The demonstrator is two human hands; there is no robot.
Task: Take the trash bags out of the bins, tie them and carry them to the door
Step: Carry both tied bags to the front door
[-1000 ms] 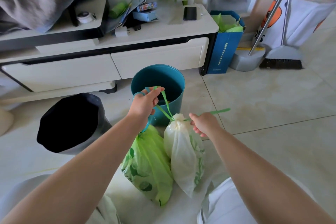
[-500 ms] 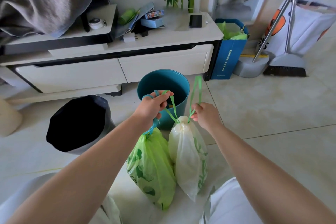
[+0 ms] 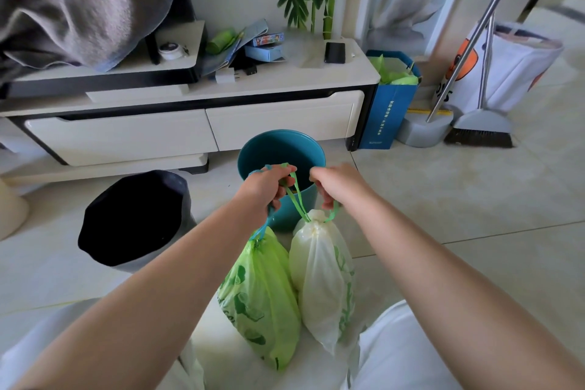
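Observation:
Two full trash bags hang side by side in front of me: a bright green bag (image 3: 259, 298) on the left and a whitish bag (image 3: 323, 279) with green print on the right, its neck cinched. My left hand (image 3: 267, 185) grips the green bag's blue-green drawstring and one green drawstring of the white bag. My right hand (image 3: 337, 182) is closed on the white bag's other green drawstring. Behind the hands stands a teal bin (image 3: 281, 155) with no bag in it. A grey bin (image 3: 136, 218) with a black liner sits to the left.
A low white TV cabinet (image 3: 190, 130) runs along the wall, with a phone (image 3: 335, 52) and small boxes on top. To its right stand a blue paper bag (image 3: 387, 111) holding green bags, a broom and dustpan (image 3: 474, 127), and a white sack (image 3: 512, 66).
My right hand swung from pulling the green drawstring out to the right, up and back in close to my left hand. The view has tilted up slightly.

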